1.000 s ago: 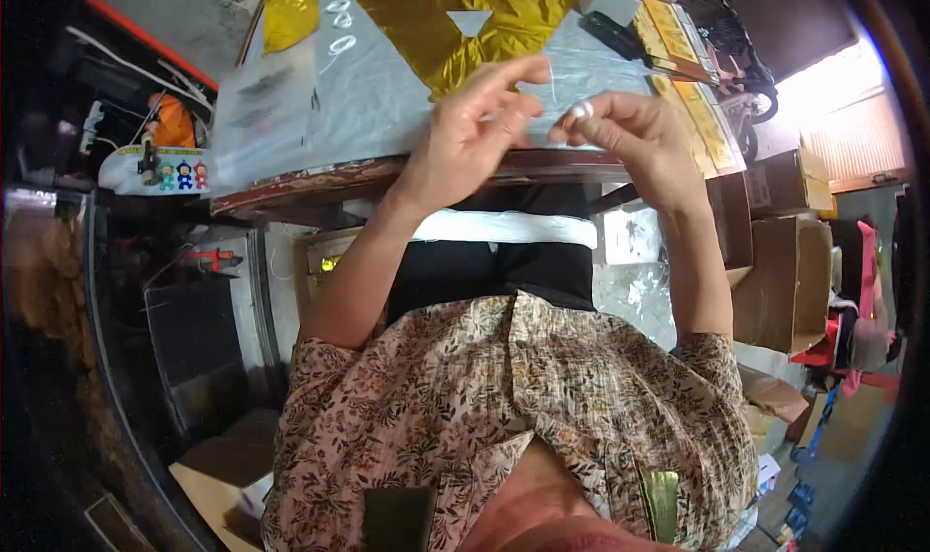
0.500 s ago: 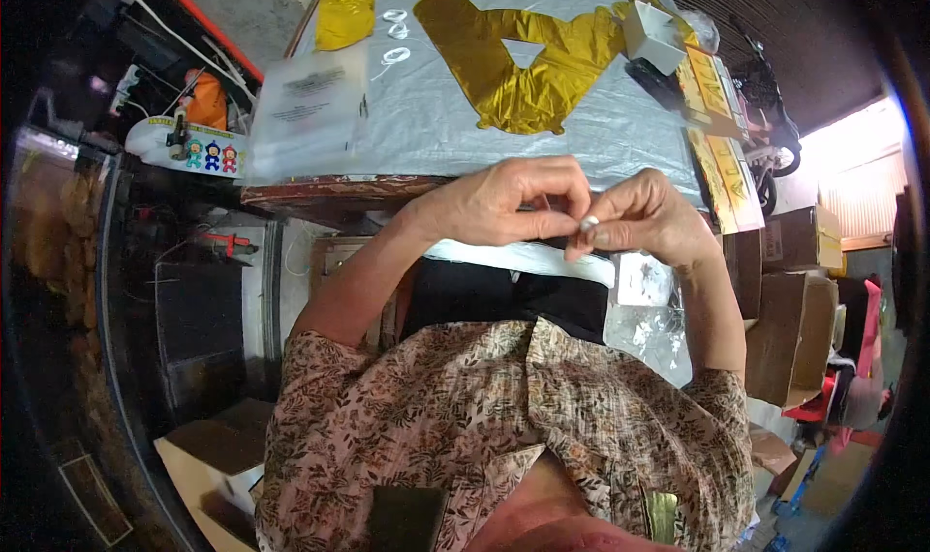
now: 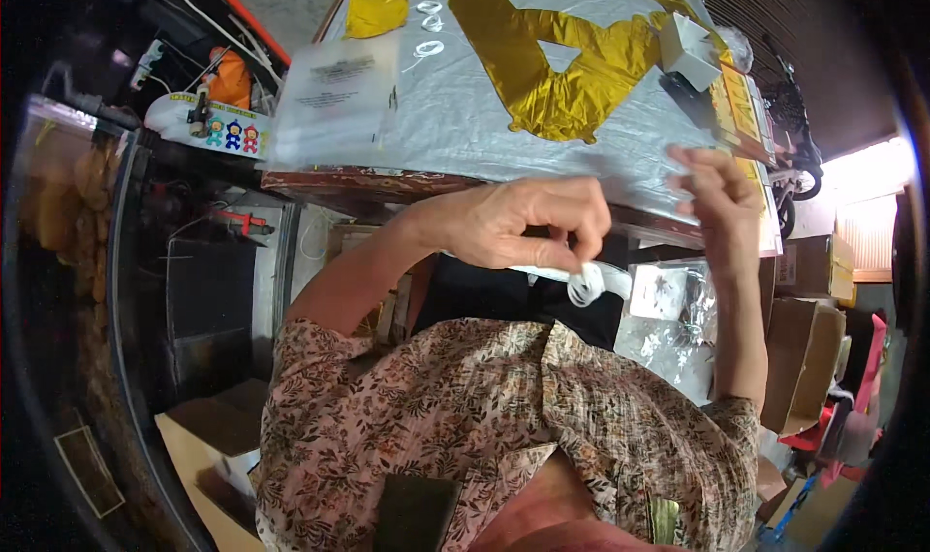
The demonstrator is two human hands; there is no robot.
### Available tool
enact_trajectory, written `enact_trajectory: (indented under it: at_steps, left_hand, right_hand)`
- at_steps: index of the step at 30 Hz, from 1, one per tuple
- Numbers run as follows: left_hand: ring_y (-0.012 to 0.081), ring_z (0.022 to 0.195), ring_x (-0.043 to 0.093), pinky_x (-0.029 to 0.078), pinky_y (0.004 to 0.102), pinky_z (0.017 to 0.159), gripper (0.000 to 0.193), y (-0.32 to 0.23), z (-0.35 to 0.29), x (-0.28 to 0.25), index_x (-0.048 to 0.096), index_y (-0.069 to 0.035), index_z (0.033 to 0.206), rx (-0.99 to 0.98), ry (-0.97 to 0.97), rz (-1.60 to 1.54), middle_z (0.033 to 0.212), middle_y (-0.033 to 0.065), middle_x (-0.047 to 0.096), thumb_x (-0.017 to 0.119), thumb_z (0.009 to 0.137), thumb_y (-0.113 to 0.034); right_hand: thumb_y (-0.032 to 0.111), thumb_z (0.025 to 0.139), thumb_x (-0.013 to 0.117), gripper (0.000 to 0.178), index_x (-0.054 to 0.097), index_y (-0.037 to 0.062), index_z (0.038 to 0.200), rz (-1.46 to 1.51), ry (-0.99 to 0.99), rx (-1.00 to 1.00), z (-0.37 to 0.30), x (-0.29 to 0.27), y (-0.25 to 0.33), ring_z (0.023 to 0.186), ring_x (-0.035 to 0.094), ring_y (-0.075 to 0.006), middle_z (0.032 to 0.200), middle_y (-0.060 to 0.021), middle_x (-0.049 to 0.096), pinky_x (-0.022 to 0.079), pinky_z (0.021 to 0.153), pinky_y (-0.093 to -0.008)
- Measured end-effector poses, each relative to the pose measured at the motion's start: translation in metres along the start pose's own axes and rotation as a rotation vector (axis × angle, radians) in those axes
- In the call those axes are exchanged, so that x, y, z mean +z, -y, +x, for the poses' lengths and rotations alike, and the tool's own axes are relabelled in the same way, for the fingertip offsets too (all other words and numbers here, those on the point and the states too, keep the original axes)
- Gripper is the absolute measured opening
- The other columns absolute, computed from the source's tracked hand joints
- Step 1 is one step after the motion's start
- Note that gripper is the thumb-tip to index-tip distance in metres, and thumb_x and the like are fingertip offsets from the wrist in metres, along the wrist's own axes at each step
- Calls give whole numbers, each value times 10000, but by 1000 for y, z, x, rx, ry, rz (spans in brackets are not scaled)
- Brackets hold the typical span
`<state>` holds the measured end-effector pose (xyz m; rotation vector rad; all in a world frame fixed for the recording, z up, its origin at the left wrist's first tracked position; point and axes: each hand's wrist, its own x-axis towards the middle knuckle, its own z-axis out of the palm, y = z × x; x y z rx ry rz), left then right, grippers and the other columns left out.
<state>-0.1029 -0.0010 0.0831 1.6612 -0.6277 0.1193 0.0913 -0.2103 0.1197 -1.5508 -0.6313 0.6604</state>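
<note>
Pinched between the thumb and fingers of my left hand (image 3: 542, 225) hangs a small coil of white string (image 3: 585, 286), just in front of the table's near edge. My right hand (image 3: 722, 196) is raised off to the right, its fingers apart and a little blurred, with nothing in them. On the table, several similar white string coils (image 3: 429, 48) lie in a column at the back left. A gold foil balloon (image 3: 572, 87), flat and shaped like a letter, is spread in the middle of the table.
A silver-grey cover (image 3: 436, 116) lies over the table. Clear plastic sleeves (image 3: 334, 97) lie at its left, more gold foil (image 3: 378, 5) behind. At the right are a white box (image 3: 690, 53), a dark phone-like object (image 3: 686, 97) and yellow printed packages (image 3: 741, 111). Cardboard boxes (image 3: 804, 358) stand right.
My hands have parted: the right has let go and swung up and right. The left keeps the string, which now shows as a hanging coil. The view has shifted slightly.
</note>
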Motion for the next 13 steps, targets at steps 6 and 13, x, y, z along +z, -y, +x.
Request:
enact_trajectory:
  at_steps: [6,13]
  left_hand:
    - [183,726,608,490,332,679,191,27,-60,-88,596,-43,977,-612,-642,767,818,90,633,562,971,-231]
    - [125,855,639,494,274,767,337,138,-132,-238,671,-82,1223,-704,-673,953,989,130,731,664,919,-228]
  right_hand:
    - [167,975,611,262,622,-6,1173,248,3,-54,-16,-21,-29,1037,686,-235,1253,-194,640,576,841,-319]
    - [129,987,582,213,636,-24,1125,146,20,172,-56,-27,-89,853,699,-196,1051,-149,712,569,766,-297]
